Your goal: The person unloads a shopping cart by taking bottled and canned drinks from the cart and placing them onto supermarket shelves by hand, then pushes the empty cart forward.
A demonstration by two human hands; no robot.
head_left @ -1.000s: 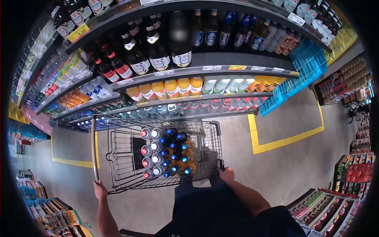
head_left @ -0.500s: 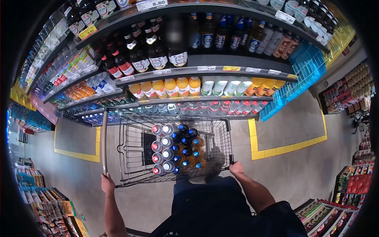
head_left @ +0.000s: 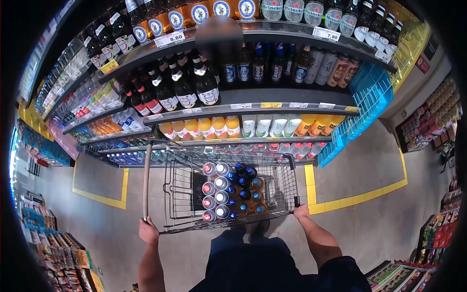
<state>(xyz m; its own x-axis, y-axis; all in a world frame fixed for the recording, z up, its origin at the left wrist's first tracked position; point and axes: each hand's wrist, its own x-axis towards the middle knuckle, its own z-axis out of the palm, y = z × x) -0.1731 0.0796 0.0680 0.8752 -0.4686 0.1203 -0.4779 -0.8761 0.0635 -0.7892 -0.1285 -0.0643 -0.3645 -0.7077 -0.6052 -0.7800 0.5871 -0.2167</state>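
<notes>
A wire shopping cart (head_left: pixel 181 170) stands sideways in front of me, close along the drinks shelf. My left hand (head_left: pixel 149 230) is closed around the near end of its long handle bar (head_left: pixel 147 185). At the cart's near right corner, my right hand (head_left: pixel 301 211) is closed on the dark corner piece of the rim; its fingers are partly hidden. Inside the cart stand rows of cans or bottles with silver tops (head_left: pixel 222 197), some red in the middle. Beside them are several bottles with blue caps (head_left: pixel 245 194), some dark and some amber.
A stocked drinks shelf (head_left: pixel 272 95) curves across the far side, holding beer bottles (head_left: pixel 187 90), orange drinks (head_left: pixel 219 127) and cans. Blue wire baskets (head_left: pixel 362 104) hang at its right end. Yellow floor tape (head_left: pixel 357 200) marks the floor at right. More stocked racks (head_left: pixel 438 214) line both sides.
The cart and both hands have shifted right along the shelf, grips unchanged. The view has tilted up, so more of the upper beer shelf shows.
</notes>
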